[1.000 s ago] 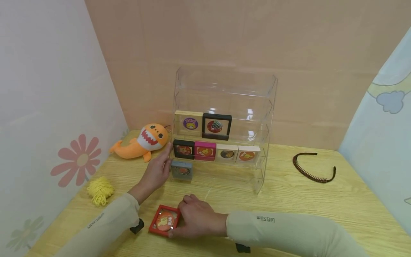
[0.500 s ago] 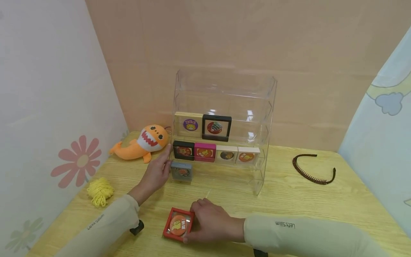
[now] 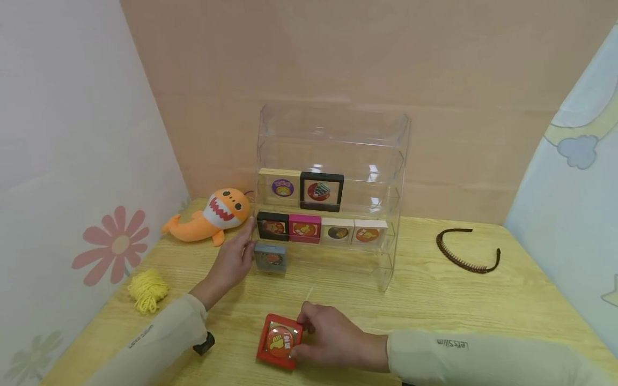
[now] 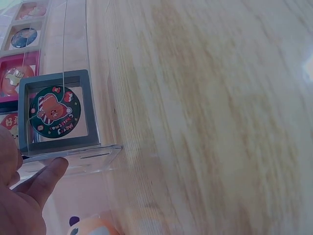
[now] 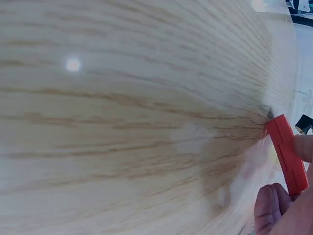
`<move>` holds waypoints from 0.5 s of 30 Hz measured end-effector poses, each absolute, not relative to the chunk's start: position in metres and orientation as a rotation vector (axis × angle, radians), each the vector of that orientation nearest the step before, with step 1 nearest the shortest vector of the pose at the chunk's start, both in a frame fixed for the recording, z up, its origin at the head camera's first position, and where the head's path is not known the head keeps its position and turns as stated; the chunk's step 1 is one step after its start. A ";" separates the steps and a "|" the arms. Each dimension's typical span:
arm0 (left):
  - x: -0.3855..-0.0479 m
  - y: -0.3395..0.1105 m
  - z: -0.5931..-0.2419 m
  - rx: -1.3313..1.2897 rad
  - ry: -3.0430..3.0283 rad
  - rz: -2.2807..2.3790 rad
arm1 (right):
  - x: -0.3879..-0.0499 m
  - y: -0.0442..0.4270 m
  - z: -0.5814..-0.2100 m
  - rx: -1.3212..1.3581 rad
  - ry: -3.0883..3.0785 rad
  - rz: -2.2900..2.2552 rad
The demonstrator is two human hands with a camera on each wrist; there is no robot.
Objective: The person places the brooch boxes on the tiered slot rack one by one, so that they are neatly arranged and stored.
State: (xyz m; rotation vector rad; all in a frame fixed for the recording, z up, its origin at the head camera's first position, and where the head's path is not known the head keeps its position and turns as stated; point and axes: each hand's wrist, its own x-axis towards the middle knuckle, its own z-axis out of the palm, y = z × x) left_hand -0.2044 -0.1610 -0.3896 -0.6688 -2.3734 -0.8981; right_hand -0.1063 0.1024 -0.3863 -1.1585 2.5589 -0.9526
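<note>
My right hand [image 3: 335,335] pinches a red square display frame [image 3: 280,343] by its right edge, low over the near part of the table; an orange badge with a thumbs-up shows inside it. In the right wrist view the frame's red side [image 5: 287,154] appears edge-on beside the fingers. My left hand [image 3: 232,262] touches the left side of a clear tiered acrylic rack [image 3: 357,161]. Left wrist view: one finger [image 4: 49,178] lies straight along the rack's outer side, beside a grey frame [image 4: 56,144] with a bear badge in the bottom tier.
A cream frame [image 3: 267,195] and a black frame [image 3: 335,206] stand in an upper tier; several others, including a pink frame [image 3: 305,218], line the tier below. Around the rack lie an orange plush shark [image 3: 193,230], yellow yarn [image 3: 147,289] and a brown headband [image 3: 458,261].
My right hand has slid rightward with the red frame, which has turned slightly and tilts now. The left hand has stayed against the rack's side. The head view has shifted a little.
</note>
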 end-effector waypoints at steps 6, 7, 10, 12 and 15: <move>-0.204 -0.161 -0.389 -0.672 -2.365 -0.904 | -0.111 0.116 -0.387 -1.308 2.471 -1.140; -0.204 -0.162 -0.390 -0.673 -2.360 -0.900 | -0.111 0.118 -0.388 -1.339 2.455 -1.177; -0.205 -0.162 -0.391 -0.681 -2.343 -0.888 | -0.114 0.126 -0.388 -1.415 2.408 -1.270; -0.205 -0.162 -0.392 -0.687 -2.336 -0.887 | -0.115 0.132 -0.388 -1.425 2.406 -1.306; -0.205 -0.162 -0.392 -0.702 -2.321 -0.888 | -0.117 0.139 -0.389 -1.432 2.431 -1.337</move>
